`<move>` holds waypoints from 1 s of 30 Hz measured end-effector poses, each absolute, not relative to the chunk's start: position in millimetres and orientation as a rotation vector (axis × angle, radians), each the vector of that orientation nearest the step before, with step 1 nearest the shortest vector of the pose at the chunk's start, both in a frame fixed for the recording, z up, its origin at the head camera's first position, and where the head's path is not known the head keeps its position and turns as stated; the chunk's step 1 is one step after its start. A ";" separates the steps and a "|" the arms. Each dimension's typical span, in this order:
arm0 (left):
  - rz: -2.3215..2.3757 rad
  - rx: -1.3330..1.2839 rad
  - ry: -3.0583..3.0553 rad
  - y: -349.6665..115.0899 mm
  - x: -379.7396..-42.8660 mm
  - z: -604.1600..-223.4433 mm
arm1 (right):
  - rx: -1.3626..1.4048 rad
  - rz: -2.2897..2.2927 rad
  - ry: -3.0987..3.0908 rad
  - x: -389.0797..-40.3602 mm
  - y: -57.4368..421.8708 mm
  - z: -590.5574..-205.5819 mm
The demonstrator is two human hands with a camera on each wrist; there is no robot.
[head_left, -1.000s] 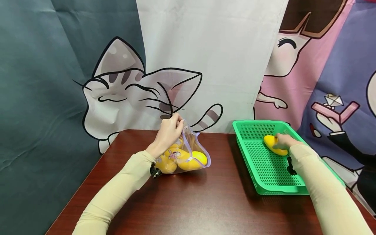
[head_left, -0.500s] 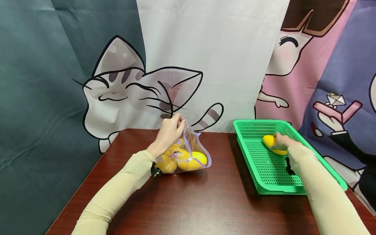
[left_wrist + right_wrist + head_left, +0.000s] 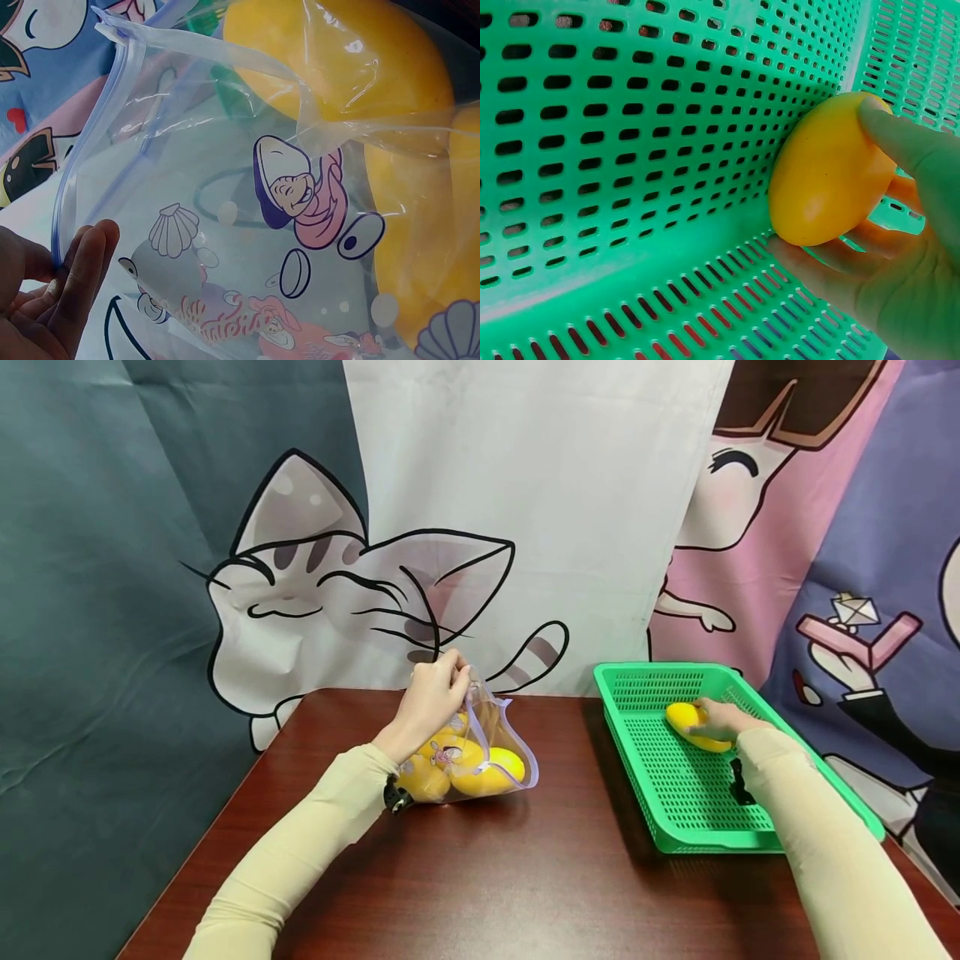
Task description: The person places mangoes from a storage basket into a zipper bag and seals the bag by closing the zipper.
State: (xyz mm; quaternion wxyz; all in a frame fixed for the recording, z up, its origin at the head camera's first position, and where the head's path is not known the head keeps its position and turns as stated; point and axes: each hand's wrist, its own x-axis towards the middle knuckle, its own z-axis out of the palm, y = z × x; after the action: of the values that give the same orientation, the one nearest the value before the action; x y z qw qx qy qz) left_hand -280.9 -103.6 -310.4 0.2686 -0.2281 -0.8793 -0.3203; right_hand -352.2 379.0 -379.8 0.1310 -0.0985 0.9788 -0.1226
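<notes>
My left hand (image 3: 433, 695) pinches the lilac-trimmed edge of a clear zip bag (image 3: 513, 727) printed with cartoon figures. Several yellow mangoes (image 3: 487, 774) fill the lower part of that bag, which stands on the table. Over on the right, my right hand (image 3: 722, 722) reaches into a green plastic basket (image 3: 628, 768) and holds one more mango (image 3: 825, 180). In the right wrist view the thumb lies on top of this mango and the fingers curl beneath it, close to the perforated wall. The bag's mouth gapes beside my fingers (image 3: 90, 259) in the left wrist view.
The dark red-brown table (image 3: 525, 877) lies under both the bag and the basket. Behind it hangs a printed cloth backdrop (image 3: 525, 460) with a cartoon cat and figures. A stretch of tabletop separates bag from basket.
My right hand and the mango have shifted slightly to the left inside the basket, with the mango's end showing more. My left hand keeps its grip on the bag.
</notes>
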 end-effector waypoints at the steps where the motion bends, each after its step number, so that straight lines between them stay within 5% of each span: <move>1: -0.858 -0.614 -2.371 -103.6 -281.1 -310.4 | -0.288 -0.352 2.842 -351.5 378.7 -379.3; 30: -0.904 -0.627 -2.377 -103.0 -280.1 -311.0 | -0.130 -0.424 2.731 -352.0 376.0 -384.7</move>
State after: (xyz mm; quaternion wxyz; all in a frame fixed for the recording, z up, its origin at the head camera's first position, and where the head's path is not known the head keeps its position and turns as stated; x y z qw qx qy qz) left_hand -280.1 -103.0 -311.0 0.2583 -0.2311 -0.8767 -0.3334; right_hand -352.0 376.0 -384.7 0.1862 -0.0461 0.9698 -0.1504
